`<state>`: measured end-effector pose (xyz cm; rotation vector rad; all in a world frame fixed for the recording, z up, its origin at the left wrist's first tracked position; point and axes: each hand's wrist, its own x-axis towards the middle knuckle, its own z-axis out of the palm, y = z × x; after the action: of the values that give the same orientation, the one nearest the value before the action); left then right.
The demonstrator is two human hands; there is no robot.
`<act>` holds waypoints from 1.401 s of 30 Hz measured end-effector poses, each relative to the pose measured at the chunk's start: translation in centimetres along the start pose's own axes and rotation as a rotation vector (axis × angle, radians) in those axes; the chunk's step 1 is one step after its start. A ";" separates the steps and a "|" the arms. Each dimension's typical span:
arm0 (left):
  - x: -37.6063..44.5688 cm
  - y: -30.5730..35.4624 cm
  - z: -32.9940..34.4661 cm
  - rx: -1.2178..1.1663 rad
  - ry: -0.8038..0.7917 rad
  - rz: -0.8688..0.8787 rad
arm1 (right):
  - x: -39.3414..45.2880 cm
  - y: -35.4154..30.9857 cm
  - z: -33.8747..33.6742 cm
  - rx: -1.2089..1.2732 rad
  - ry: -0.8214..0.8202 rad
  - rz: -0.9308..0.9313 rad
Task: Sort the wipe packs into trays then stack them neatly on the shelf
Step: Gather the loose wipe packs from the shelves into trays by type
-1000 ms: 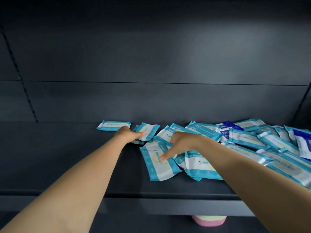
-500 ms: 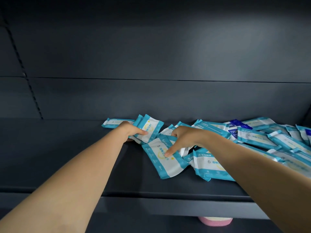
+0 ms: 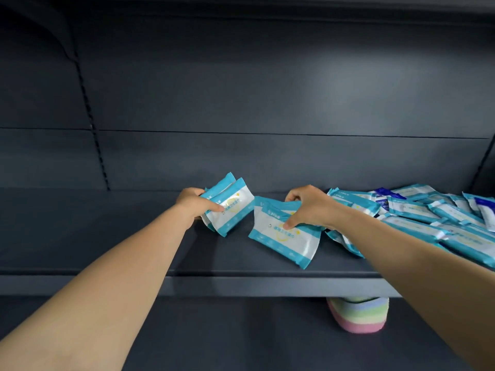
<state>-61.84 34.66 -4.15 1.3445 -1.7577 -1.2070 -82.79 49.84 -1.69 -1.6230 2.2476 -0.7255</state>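
Two teal-and-white wipe packs point(image 3: 230, 207) (glossy, tilted) in left grip point(image 3: 191, 203); right grip point(image 3: 308, 207) pinches another pack point(image 3: 284, 236).

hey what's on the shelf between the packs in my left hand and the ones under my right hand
Nothing: the head view shows only bare dark shelf between the packs in the left hand and the packs under the right hand.

L hand point(image 3: 193, 204) gripping maybe 2 wipe packs point(image 3: 229, 207), R hand point(image 3: 308, 207) pinching another pack point(image 3: 284, 236)

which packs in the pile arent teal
The dark blue and white wipe pack at the back of the pile, plus another at the far right edge; the rest are teal and white.
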 end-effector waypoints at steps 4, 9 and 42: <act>-2.7 -1.4 -3.8 -0.046 -0.054 0.050 | -3.4 -2.2 1.2 0.139 0.160 0.080; -6.6 -3.7 -7.2 -0.061 -0.121 0.094 | -8.6 -4.9 3.1 0.408 0.226 0.193; -19.4 -45.2 5.8 0.205 -0.380 -0.469 | -23.7 15.3 39.2 0.330 -0.716 0.517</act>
<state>-43.18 51.72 -46.74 1.8136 -1.9248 -1.6593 -67.77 66.69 -44.37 -0.8813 1.7685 -0.2831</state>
